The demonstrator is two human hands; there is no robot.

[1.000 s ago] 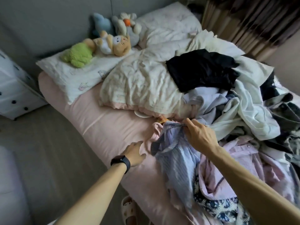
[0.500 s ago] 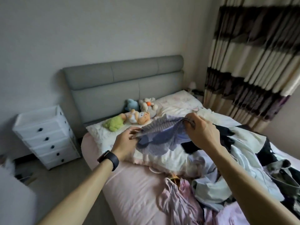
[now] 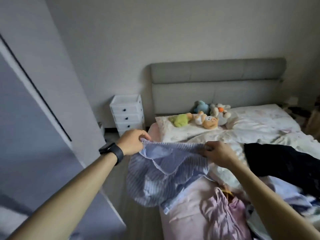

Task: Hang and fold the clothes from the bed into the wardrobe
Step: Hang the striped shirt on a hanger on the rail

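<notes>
Where the view begins on the left, a tall grey-lilac panel [image 3: 26,135] with a dark slanting strip fills the edge; whether it is a wardrobe door I cannot tell. Next comes the left hand [image 3: 132,144], a black wristband [image 3: 112,152] on its wrist, pinching one end of the top edge of a blue striped garment [image 3: 166,175]. Behind that hand a white drawer unit [image 3: 127,115] stands against the wall, just beside the grey headboard [image 3: 216,84]. The garment is held up over the near left edge of the bed [image 3: 183,226], its top edge stretched between both hands and the rest hanging in loose folds. The right hand [image 3: 219,154] grips the other end of that edge, fingers curled over the cloth. Beyond the hands, plush toys [image 3: 206,118] lie on a pillow [image 3: 173,132] by the headboard. Below the right forearm a crumpled pink garment [image 3: 223,212] lies on the pink sheet, and farther right a black garment [image 3: 280,163] lies on the white quilt [image 3: 259,125].
</notes>
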